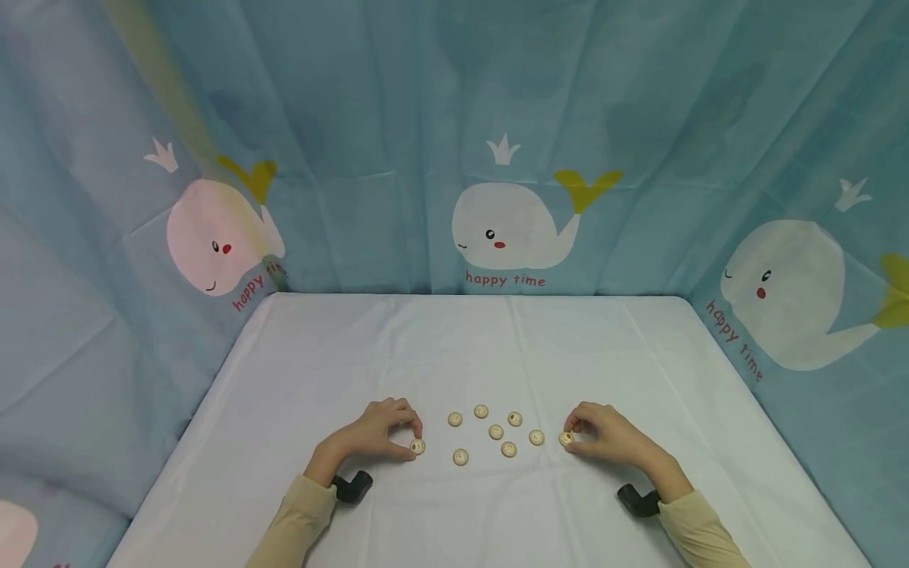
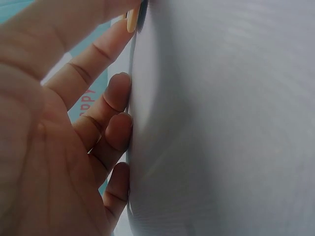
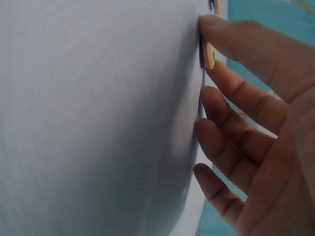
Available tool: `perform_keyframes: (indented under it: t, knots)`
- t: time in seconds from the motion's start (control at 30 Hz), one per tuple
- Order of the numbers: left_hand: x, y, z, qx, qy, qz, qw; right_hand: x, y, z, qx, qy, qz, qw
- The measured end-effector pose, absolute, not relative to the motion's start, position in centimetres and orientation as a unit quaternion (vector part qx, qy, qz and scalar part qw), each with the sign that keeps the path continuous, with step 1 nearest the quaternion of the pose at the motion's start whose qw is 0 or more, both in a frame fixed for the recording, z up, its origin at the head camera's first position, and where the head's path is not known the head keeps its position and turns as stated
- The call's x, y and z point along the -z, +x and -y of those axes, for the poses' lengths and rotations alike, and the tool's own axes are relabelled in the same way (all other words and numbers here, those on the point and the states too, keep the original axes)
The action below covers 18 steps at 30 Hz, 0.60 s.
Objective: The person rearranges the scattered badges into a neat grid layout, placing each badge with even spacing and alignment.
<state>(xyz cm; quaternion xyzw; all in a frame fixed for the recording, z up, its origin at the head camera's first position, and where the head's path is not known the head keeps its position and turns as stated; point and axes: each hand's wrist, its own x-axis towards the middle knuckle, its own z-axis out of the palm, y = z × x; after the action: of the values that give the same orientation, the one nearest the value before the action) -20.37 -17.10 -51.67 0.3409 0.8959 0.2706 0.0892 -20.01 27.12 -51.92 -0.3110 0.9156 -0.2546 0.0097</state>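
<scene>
On the white-covered table, my left hand (image 1: 369, 431) pinches a small round wooden disc (image 1: 417, 446) between thumb and index finger. A dark mark shows on that disc's top, and its edge (image 2: 132, 20) peeks out at the top of the left wrist view. Further right, my right hand (image 1: 612, 438) holds a similar disc (image 1: 566, 439) by its rim, thumb on the near side. The right wrist view has this disc (image 3: 209, 55) lying at the cloth, with the other fingers resting close to the surface. Between the hands lie several loose discs (image 1: 496, 431), spread apart.
The white cloth (image 1: 454, 355) has light creases and covers the tabletop. Blue curtains (image 1: 383, 229) printed with whales enclose the back and both sides. A black wrist mount (image 1: 353, 487) is on the left wrist, another (image 1: 637, 501) on the right.
</scene>
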Motion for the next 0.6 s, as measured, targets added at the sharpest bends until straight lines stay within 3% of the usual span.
perform_keyframes:
  t: [0.23, 0.6]
  knots:
    - [51.8, -20.4, 17.1, -0.275, 0.340, -0.895, 0.089, 51.6, -19.9, -26.7, 0.211, -0.311, -0.927, -0.008]
    - [51.7, -20.4, 17.1, -0.277, 0.338, -0.895, 0.093, 51.2, -21.6, -25.9, 0.260, -0.303, -0.916, 0.031]
